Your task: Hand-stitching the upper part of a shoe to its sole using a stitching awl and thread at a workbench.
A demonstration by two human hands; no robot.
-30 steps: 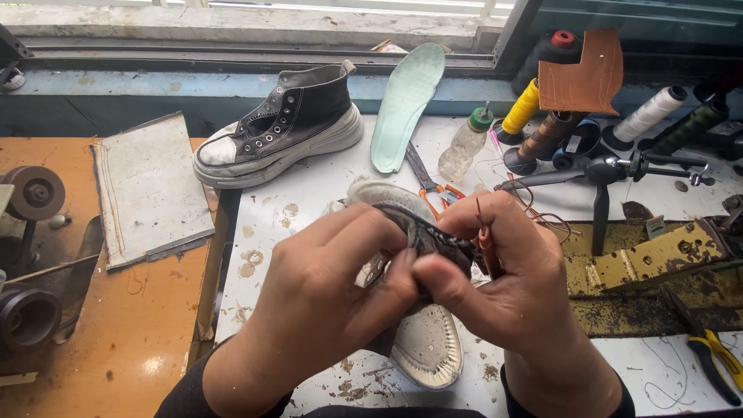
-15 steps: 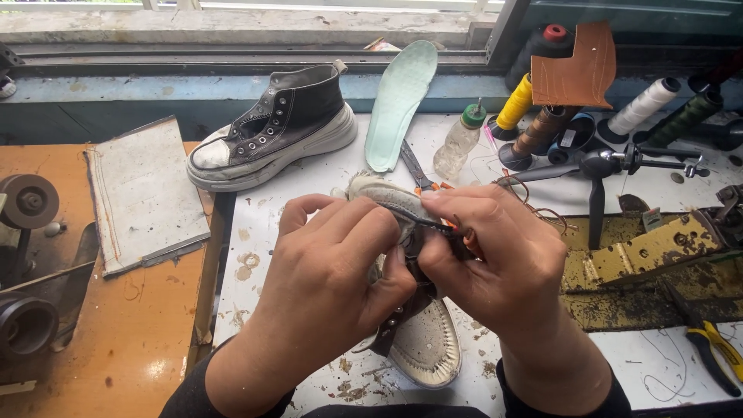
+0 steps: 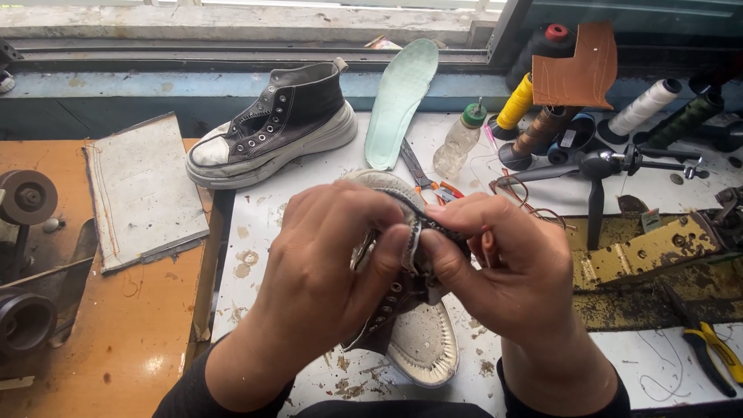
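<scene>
Hands meet at the centre of the frame, and both are closed on the same thing: the dark high-top shoe (image 3: 410,310) you hold above the white tabletop (image 3: 279,224). Your left hand (image 3: 325,271) wraps the upper from the left, thumb pressed across the canvas. Your right hand (image 3: 503,271) pinches the edge of the upper from the right, and it seems to carry a thin reddish tool between its fingers as well, though the grip hides most of it.

The shoe's long axis runs from upper centre down toward the lower centre of the frame, pale sole (image 3: 426,348) facing up at the bottom and toe cap just above your knuckles. The seam you are gripping lies right between the two thumbs, so neither hand is nearer; they touch across it.

Its mate (image 3: 271,128) lies well apart in the upper left of the tabletop, with a mint insole (image 3: 398,97) leaning beside it. Scissors (image 3: 422,174) lie just beyond your fingers. Thread spools (image 3: 588,108) crowd the upper right.
</scene>
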